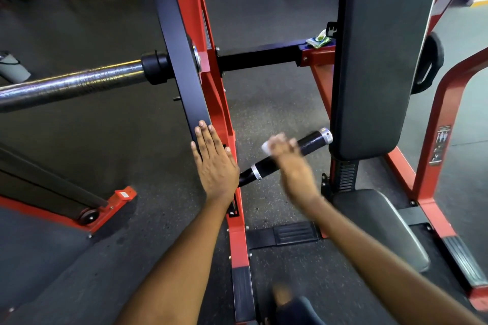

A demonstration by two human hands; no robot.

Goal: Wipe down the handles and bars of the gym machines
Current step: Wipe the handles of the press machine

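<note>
One black handle [287, 157] with silver end caps juts from the red machine frame [237, 219] between the two hands, and the right hand [286, 155], blurred, grips it with a white wipe [266, 147] bunched under the curled fingers. Just beside it, the left hand [214, 163] lies flat with straight fingers against the black lever arm [177, 55]. Beyond the left hand a chrome weight peg [71, 84] sticks out, and past the right hand stand the black back pad [380, 55] and seat [380, 224].
</note>
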